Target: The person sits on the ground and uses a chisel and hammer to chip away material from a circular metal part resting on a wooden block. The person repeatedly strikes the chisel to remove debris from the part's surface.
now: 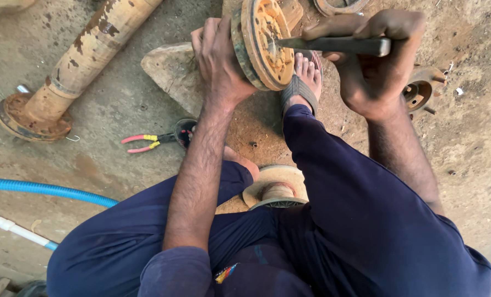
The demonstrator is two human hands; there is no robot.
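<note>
No packages, labels or signs can be made out anywhere, just bare workshop stuff. The ground [119,99] is rough, stained concrete dusted with reddish dirt, seen from above past dark blue trousers [361,220].

The rusty brake drum [261,44] is stood on edge at the top middle, propped against a flat grey stone [171,74]. It's steadied by the left hand [219,58], which is wrapped round its rim from the left with fingers curled over the top edge. A dark metal bar [333,45] is clamped in the closed fist of the right hand [375,60], and its tip is pressed into the orange, rust-caked inner face of the drum. A sandalled foot [303,80] is planted right below the drum.

Red-handled pliers [143,142] are lying on the floor to the left, next to a small dark round tin [185,132]; what's in it can't be told. A long rusty axle tube [86,52] is laid diagonally at upper left, a blue corrugated hose [42,190] runs along the left edge, and a smaller rusty hub [419,91] is sat at the right. A pale round flanged part [276,187] is tucked between the legs.
</note>
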